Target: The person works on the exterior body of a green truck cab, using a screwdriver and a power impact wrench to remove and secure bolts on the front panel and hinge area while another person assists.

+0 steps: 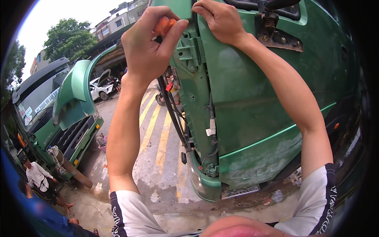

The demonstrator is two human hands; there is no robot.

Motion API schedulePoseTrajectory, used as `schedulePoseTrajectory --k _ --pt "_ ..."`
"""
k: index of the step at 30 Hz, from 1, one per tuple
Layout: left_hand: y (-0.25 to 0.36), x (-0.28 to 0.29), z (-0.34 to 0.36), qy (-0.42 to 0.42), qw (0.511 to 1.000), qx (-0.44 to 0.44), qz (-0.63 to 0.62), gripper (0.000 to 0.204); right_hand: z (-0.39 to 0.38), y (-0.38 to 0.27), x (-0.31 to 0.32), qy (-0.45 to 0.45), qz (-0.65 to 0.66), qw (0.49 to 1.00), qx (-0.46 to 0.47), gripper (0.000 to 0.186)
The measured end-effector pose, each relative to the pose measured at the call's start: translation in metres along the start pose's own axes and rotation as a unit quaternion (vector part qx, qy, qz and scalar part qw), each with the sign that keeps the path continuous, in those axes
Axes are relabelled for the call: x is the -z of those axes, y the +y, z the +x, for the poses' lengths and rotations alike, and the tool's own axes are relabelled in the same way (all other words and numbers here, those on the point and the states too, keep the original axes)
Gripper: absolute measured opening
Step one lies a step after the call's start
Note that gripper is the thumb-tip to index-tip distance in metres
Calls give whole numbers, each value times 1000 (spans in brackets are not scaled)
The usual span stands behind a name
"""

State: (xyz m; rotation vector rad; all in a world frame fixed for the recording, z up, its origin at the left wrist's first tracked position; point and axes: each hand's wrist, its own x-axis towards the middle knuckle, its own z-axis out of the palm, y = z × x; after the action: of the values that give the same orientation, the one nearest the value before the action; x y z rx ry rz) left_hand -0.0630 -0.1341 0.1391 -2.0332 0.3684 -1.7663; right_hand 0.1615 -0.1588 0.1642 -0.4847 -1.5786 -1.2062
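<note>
My left hand (148, 45) is raised and closed around an orange tool handle (164, 25), pressed against the front edge of a green truck door (252, 98) near a hinge bracket (188, 49). My right hand (221, 19) grips the top of that same door edge with curled fingers. Black cables (171, 106) hang down along the door edge below my left hand. The tool's tip is hidden behind my fingers.
A second green truck (59, 114) with its hood panel raised stands at the left. A person in a white shirt (37, 177) crouches near its bumper. Yellow stripes (158, 134) mark the wet concrete ground. A white car (100, 89) and buildings lie beyond.
</note>
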Motion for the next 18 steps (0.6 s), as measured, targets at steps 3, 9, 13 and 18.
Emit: schedulePoseTrajectory --k 3,9,13,18 --pt "0 2 1 33 998 -51 12 21 1 -1 1 6 5 1000 2 15" --pt "2 11 -13 115 986 -60 -108 24 3 -2 2 30 24 999 18 9" --pt "6 28 -30 135 985 -13 -108 24 5 -14 6 18 11 1000 12 5" --pt "20 47 -52 145 983 18 -112 23 1 -21 -8 12 39 998 51 13"
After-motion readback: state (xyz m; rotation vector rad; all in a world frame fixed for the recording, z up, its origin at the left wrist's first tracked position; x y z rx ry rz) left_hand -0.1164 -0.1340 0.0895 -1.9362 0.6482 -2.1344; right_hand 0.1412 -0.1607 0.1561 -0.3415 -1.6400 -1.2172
